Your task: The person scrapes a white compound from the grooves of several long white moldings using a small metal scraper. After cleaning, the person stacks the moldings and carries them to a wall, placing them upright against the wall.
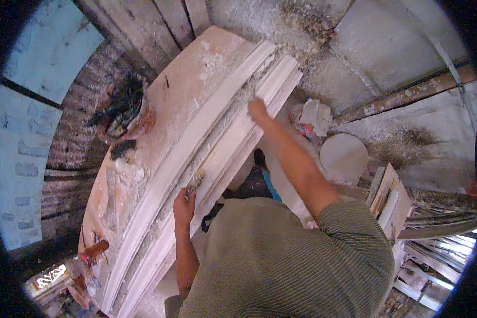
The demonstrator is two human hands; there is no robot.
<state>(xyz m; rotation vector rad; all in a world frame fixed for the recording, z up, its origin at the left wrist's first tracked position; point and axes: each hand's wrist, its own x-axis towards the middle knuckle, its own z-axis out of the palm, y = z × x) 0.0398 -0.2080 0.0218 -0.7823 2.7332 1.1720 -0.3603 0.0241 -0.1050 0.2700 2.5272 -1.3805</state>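
Note:
Two long white mouldings point(196, 122), seemingly plaster, lie side by side across the table, with a rough grey strip point(217, 130) in the gap between them. My right hand point(258, 109) is closed at the far part of the near moulding, its arm stretched out. What it holds, if anything, is too small to make out. Lower down, my left hand point(184, 205) rests at the near moulding with its fingers bent together. A small tan tuft point(197, 180) shows just beyond its fingertips; whether the fingers hold it is unclear.
The dusty table point(196, 69) extends beyond the mouldings. Dark crumpled material point(123, 106) lies at its left edge, and a reddish-brown cylindrical object point(95, 250) nearer me. To my right stand a round pale lid or bucket top point(344, 157), a white bag point(316, 117) and stacked boards point(389, 199).

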